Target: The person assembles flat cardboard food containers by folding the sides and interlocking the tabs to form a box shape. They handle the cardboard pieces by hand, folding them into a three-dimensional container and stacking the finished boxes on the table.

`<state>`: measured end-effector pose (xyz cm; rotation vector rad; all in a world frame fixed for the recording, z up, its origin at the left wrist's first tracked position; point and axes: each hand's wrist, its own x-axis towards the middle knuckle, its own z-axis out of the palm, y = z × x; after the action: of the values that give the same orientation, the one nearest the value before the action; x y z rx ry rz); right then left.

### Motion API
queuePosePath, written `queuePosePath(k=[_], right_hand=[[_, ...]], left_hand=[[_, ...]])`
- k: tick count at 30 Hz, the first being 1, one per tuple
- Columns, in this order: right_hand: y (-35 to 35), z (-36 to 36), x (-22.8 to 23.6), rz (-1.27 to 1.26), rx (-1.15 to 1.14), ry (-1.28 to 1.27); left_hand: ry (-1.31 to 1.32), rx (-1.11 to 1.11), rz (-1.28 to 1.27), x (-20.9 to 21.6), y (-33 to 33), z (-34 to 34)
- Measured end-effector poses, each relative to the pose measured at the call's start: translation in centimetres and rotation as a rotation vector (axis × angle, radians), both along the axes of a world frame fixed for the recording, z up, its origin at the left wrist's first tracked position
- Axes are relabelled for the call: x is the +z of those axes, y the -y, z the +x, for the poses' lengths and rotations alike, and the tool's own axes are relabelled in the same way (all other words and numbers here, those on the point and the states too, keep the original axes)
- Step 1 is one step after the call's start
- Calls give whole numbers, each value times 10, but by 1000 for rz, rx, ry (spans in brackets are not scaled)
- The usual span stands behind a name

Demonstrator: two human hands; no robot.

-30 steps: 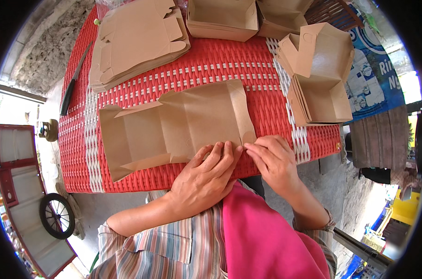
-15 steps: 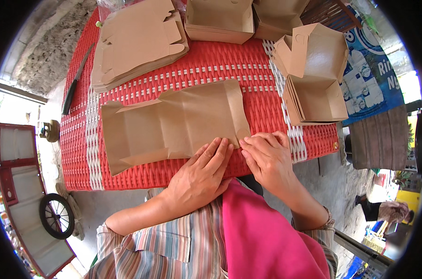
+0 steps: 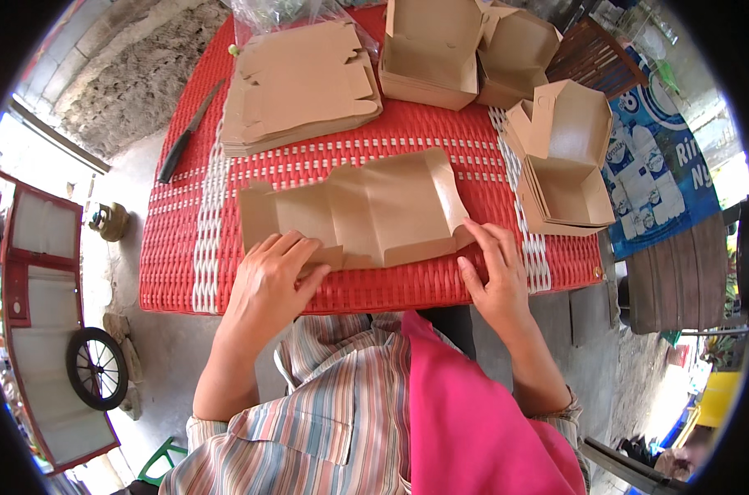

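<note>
A brown cardboard box blank [image 3: 362, 210], creased and partly folded, lies on the red woven tabletop before me. Along its near edge the flaps stand up. My left hand [image 3: 267, 276] is at the near left part, fingers bent over the front flap and thumb on the near side, closed on it. At the right end, my right hand [image 3: 500, 268] has its fingers apart; a fingertip touches the near right corner, and the thumb is held off below it.
A stack of flat box blanks [image 3: 300, 82] lies at the back left beside a black-handled knife [image 3: 184, 136]. Folded boxes [image 3: 428, 62] stand nested at the back, with more open boxes [image 3: 568, 194] at the right. A clear plastic bag [image 3: 279, 12] lies behind the stack.
My left hand has moved left along the near edge to the left flap. My right hand's fingers have spread at the right corner. The near edge is now folded up more.
</note>
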<state>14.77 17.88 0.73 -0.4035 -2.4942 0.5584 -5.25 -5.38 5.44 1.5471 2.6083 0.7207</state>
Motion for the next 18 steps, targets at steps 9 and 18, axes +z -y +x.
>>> queuePosePath(k=[9,18], right_hand=[[16,-29,33,-37,141,-321],[40,-124,98,110,585,-200]], left_hand=[[380,254,563,28,11,-13],[1026,-11,804,49,-49,-48]])
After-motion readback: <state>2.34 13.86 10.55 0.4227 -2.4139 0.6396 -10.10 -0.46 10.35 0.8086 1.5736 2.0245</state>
